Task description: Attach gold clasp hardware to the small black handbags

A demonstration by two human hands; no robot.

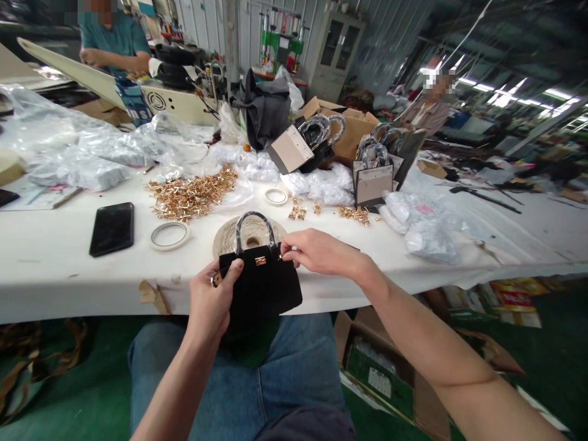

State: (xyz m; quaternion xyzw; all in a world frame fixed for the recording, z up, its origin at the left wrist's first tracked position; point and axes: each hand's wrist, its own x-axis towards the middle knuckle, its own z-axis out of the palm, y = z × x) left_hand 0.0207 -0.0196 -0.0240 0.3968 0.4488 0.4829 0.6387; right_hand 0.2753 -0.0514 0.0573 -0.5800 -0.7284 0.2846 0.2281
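Note:
A small black handbag [263, 286] with a wrapped handle and a gold clasp sits at the table's front edge, over my lap. My left hand [212, 300] grips its left side, thumb on the front. My right hand [316, 252] pinches the bag's upper right corner, fingers closed. A spool of pale cord [250, 236] lies just behind the bag.
On the white table [55, 269] lie a black phone [113, 228], tape rolls [169, 235], a heap of gold fittings [193, 195], plastic bags and more small bags in boxes [373, 174]. Two other people work at the far side. An open carton [381, 367] stands on the floor to my right.

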